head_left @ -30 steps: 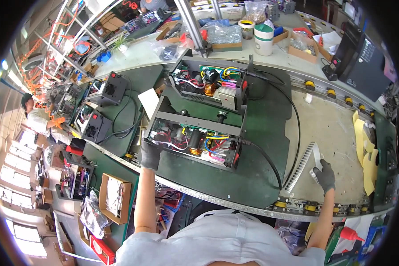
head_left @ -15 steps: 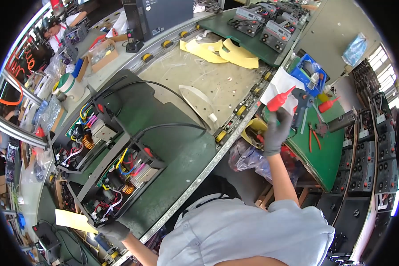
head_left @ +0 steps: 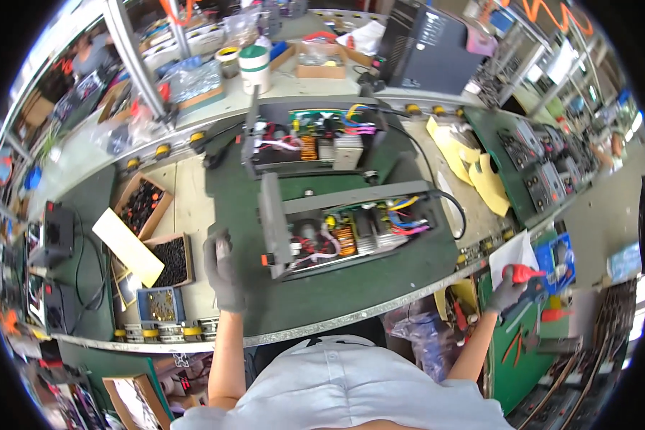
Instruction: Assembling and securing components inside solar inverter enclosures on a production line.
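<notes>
My right hand, in a grey glove, is closed around a red squeeze bottle whose nozzle points right, above the green side table. On the green board, my gloved left hand is beside the nearer open chassis, off its left end. Its fingers point away from me, slightly blurred, with nothing visible in them. Wires, a copper coil and silver heat sinks show inside this chassis. Behind it lies a second open chassis with similar parts.
Left of the board are boxes of black screws and dark parts, a blue bin and a yellow sheet. Right are a blue basket, a second red bottle and red-handled pliers. Finished-looking units stand farther off.
The view has swung left. My left hand has come away from the near chassis's corner. The red bottle stays in my right hand, its nozzle now lower and pointing right.
</notes>
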`<act>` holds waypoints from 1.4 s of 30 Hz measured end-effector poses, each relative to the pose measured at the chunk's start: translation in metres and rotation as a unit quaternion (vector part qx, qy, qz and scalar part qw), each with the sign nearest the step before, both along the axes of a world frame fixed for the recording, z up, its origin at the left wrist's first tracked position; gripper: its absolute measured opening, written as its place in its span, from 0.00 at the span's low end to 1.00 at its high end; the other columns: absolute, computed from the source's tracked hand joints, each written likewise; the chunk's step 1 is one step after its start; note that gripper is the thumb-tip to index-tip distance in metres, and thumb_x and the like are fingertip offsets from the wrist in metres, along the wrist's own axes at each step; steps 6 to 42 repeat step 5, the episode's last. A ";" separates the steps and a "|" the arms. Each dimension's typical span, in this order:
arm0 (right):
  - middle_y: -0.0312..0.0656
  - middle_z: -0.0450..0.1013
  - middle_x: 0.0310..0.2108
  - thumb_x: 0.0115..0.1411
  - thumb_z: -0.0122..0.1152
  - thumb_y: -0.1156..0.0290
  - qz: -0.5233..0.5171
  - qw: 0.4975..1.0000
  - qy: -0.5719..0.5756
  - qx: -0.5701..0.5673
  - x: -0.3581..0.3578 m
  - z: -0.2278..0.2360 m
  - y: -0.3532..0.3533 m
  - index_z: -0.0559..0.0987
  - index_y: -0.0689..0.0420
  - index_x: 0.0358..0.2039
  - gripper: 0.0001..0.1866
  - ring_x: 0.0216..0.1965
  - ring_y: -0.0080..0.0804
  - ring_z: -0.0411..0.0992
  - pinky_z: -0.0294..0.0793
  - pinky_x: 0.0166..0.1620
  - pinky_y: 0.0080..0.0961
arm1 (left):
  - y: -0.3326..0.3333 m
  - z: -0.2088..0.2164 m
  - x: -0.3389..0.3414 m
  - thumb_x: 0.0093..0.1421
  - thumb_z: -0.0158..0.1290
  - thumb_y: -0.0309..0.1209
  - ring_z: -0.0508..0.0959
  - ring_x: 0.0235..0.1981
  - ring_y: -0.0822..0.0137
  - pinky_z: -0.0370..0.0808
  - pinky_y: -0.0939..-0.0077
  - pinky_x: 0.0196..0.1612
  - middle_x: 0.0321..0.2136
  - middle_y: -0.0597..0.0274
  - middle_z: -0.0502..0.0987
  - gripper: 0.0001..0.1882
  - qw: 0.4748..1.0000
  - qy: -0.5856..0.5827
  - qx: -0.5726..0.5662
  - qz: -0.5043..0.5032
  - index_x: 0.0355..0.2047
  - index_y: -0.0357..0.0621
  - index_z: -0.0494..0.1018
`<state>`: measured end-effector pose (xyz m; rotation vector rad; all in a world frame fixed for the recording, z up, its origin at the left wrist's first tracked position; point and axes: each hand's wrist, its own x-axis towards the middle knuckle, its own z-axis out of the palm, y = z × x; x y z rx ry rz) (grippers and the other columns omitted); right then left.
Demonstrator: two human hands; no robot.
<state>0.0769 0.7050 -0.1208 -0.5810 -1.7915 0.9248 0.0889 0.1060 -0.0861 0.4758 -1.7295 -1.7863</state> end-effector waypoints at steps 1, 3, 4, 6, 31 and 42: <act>0.37 0.71 0.41 0.53 0.64 0.65 0.057 0.995 0.074 -0.020 -0.005 -0.002 0.006 0.71 0.61 0.45 0.22 0.40 0.26 0.68 0.66 0.47 0.25 | -0.006 -0.001 -0.005 0.65 0.42 0.38 0.69 0.46 0.69 0.64 0.74 0.53 0.42 0.58 0.71 0.18 0.999 -0.013 0.044 0.000 0.46 0.35 0.69; 0.37 0.71 0.43 0.54 0.65 0.65 0.065 0.994 0.081 -0.041 -0.012 0.011 0.003 0.71 0.62 0.47 0.23 0.42 0.27 0.68 0.66 0.50 0.25 | -0.017 -0.008 -0.016 0.65 0.43 0.39 0.69 0.45 0.69 0.64 0.75 0.52 0.42 0.59 0.71 0.18 0.998 -0.030 0.050 -0.015 0.46 0.36 0.69; 0.37 0.70 0.44 0.54 0.65 0.64 0.091 0.989 0.094 -0.064 -0.016 0.016 0.000 0.70 0.61 0.49 0.25 0.43 0.27 0.67 0.64 0.51 0.25 | -0.023 -0.012 -0.023 0.64 0.44 0.39 0.69 0.45 0.70 0.64 0.76 0.52 0.42 0.59 0.71 0.19 0.997 -0.046 0.053 -0.039 0.46 0.36 0.69; 0.37 0.70 0.45 0.54 0.66 0.64 0.115 0.984 0.107 -0.085 -0.019 0.024 -0.006 0.68 0.60 0.52 0.28 0.44 0.28 0.67 0.63 0.53 0.25 | -0.026 -0.015 -0.033 0.64 0.44 0.41 0.70 0.45 0.70 0.64 0.74 0.53 0.42 0.60 0.72 0.20 0.997 -0.051 0.037 -0.050 0.47 0.37 0.69; 0.37 0.70 0.45 0.54 0.66 0.64 0.115 0.984 0.107 -0.085 -0.019 0.024 -0.006 0.68 0.60 0.52 0.28 0.44 0.28 0.67 0.63 0.53 0.25 | -0.026 -0.015 -0.033 0.64 0.44 0.41 0.70 0.45 0.70 0.64 0.74 0.53 0.42 0.60 0.72 0.20 0.997 -0.051 0.037 -0.050 0.47 0.37 0.69; 0.37 0.70 0.45 0.54 0.66 0.64 0.115 0.984 0.107 -0.085 -0.019 0.024 -0.006 0.68 0.60 0.52 0.28 0.44 0.28 0.67 0.63 0.53 0.25 | -0.026 -0.015 -0.033 0.64 0.44 0.41 0.70 0.45 0.70 0.64 0.74 0.53 0.42 0.60 0.72 0.20 0.997 -0.051 0.037 -0.050 0.47 0.37 0.69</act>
